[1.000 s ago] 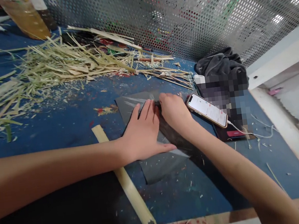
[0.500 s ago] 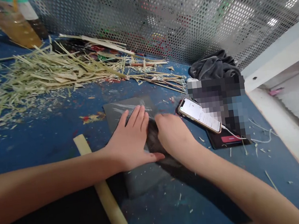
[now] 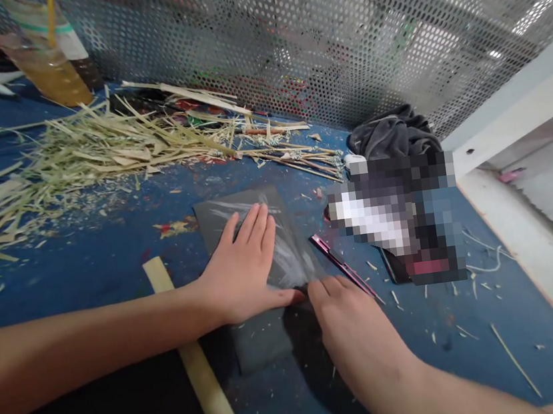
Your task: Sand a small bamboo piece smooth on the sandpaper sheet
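Note:
A dark grey sheet, sandpaper by its look [image 3: 293, 259], lies on the blue tabletop, marked with whitish streaks. Across it my left hand [image 3: 243, 265] rests flat with the fingers spread, pressing it down. My right hand [image 3: 354, 328] is closed at the sheet's right side, its bent fingertips against the surface beside my left thumb. Whatever those fingers pinch is hidden. A pale flat bamboo strip [image 3: 212, 396] passes under my left forearm. Close to the right hand lies a slim pink pen-like tool [image 3: 344, 267].
Bamboo shavings [image 3: 112, 143] are heaped at the back left, beside several thin sticks [image 3: 300, 157] bound with thread. A plastic cup of brown liquid [image 3: 56, 76] stands behind them. Dark cloth [image 3: 393, 135] lies near the perforated metal panel [image 3: 337, 45]. A blurred-out patch covers the phone's place.
My right hand has slid down the sheet toward me, uncovering more white streaks and the pink tool. My left hand keeps its place on the sheet. The view has shifted slightly.

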### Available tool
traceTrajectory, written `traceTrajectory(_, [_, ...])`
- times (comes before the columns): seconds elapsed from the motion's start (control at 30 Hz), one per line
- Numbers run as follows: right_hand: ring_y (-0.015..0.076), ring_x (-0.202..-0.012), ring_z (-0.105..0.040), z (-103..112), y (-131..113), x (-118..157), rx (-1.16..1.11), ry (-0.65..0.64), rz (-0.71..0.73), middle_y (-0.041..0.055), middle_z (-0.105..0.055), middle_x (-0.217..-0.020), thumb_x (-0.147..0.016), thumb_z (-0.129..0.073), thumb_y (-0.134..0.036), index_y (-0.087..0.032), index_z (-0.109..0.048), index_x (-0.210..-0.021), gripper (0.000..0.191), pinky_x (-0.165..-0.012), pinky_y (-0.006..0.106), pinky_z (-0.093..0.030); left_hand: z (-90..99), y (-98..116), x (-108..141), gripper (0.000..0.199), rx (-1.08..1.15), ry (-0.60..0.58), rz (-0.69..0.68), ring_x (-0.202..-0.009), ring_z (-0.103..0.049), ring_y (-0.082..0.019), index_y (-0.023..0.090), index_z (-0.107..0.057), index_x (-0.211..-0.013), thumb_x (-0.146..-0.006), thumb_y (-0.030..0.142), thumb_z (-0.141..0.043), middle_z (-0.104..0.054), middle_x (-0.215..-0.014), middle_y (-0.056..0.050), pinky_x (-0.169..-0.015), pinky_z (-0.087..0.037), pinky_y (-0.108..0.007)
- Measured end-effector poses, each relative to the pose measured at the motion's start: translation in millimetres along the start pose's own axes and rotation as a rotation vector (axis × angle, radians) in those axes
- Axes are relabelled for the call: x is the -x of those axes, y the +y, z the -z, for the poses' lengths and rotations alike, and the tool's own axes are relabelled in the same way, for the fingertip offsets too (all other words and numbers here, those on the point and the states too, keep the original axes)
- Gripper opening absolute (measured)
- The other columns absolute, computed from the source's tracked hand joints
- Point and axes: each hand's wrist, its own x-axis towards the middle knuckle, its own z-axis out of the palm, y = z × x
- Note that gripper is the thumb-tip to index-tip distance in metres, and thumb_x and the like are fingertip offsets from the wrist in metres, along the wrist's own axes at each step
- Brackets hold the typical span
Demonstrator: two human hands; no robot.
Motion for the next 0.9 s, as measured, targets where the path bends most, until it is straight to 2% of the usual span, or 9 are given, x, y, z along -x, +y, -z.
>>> traceTrajectory(0.1, [0.0225,-0.075,-0.067,7,4,-26,-0.021,0.078,-0.041,0.0112,-0.068,-0.080,-0.079,-0.049,0.005,-0.012,-0.064,-0.085,0.024,-0.062,0.028,-0.049,-0.9,0,1,0.117,-0.004,0.014,-0.007,-0.145,-0.006,-0.037,-0.007,-0.025,-0.144,-0.070,0.082,-0.040,-0.010,-0.154,-0.026,-0.115,-0.007,-0.053])
traceTrajectory(0.27, [0.0231,-0.089,-0.067,29,14,-113,-0.038,0.230,-0.079,0.0174,-0.067,-0.100,-0.089,-0.042,-0.005,-0.010,-0.060,-0.102,0.023,-0.072,0.029,-0.050,-3.2,-1,1,0.118,-0.018,0.040,-0.017,-0.145,-0.005,-0.038,-0.007,-0.026,-0.144,-0.070,0.084,-0.037,-0.013,-0.153,-0.028,-0.116,-0.004,-0.052])
traceTrajectory(0.37, [0.0246,-0.095,-0.066,36,13,-136,-0.035,0.269,-0.088,0.0187,-0.066,-0.105,-0.091,-0.040,-0.007,-0.009,-0.058,-0.107,0.025,-0.074,0.031,-0.050,-3.9,-1,1,0.119,0.009,0.070,-0.019,-0.144,-0.007,-0.039,-0.005,-0.023,-0.146,-0.069,0.084,-0.039,-0.016,-0.153,-0.027,-0.116,-0.005,-0.052])
traceTrajectory(0.47, [0.0232,-0.096,-0.066,31,10,-115,-0.013,0.253,-0.053,0.0168,-0.066,-0.104,-0.092,-0.037,-0.006,-0.009,-0.058,-0.108,0.027,-0.076,0.030,-0.050,-4.3,-2,1,0.116,0.022,0.085,-0.028,-0.144,-0.008,-0.038,-0.003,-0.026,-0.145,-0.069,0.083,-0.041,-0.017,-0.153,-0.026,-0.115,-0.007,-0.052])
traceTrajectory(0.63, [0.0223,-0.079,-0.067,9,5,-32,0.040,0.109,0.032,0.0128,-0.069,-0.085,-0.082,-0.050,0.001,-0.010,-0.065,-0.087,0.019,-0.066,0.029,-0.051,-3.5,-2,1,0.114,-0.011,0.053,-0.016,-0.145,-0.009,-0.037,-0.005,-0.029,-0.143,-0.070,0.082,-0.040,-0.014,-0.153,-0.026,-0.115,-0.008,-0.052])
traceTrajectory(0.7, [0.0223,-0.076,-0.067,3,5,-12,0.045,0.056,0.035,0.0115,-0.069,-0.082,-0.077,-0.054,0.003,-0.012,-0.065,-0.083,0.020,-0.065,0.029,-0.051,-2.7,-1,1,0.114,-0.021,0.049,-0.015,-0.145,-0.008,-0.036,-0.005,-0.027,-0.144,-0.070,0.081,-0.041,-0.012,-0.154,-0.026,-0.116,-0.008,-0.052])
traceTrajectory(0.8, [0.0224,-0.078,-0.068,4,7,-19,0.029,0.071,-0.029,0.0125,-0.069,-0.084,-0.077,-0.052,0.004,-0.011,-0.064,-0.088,0.022,-0.065,0.028,-0.050,-1.8,0,0,0.116,-0.027,0.035,-0.009,-0.145,-0.007,-0.037,-0.007,-0.027,-0.143,-0.070,0.082,-0.041,-0.011,-0.153,-0.027,-0.115,-0.008,-0.053])
traceTrajectory(0.9, [0.0224,-0.084,-0.068,17,12,-60,0.025,0.144,-0.073,0.0166,-0.069,-0.091,-0.082,-0.048,0.000,-0.009,-0.063,-0.095,0.022,-0.069,0.028,-0.050,-1.5,2,-1,0.118,-0.022,0.032,-0.003,-0.144,-0.007,-0.039,-0.008,-0.028,-0.143,-0.069,0.084,-0.040,-0.011,-0.152,-0.029,-0.115,-0.008,-0.054])
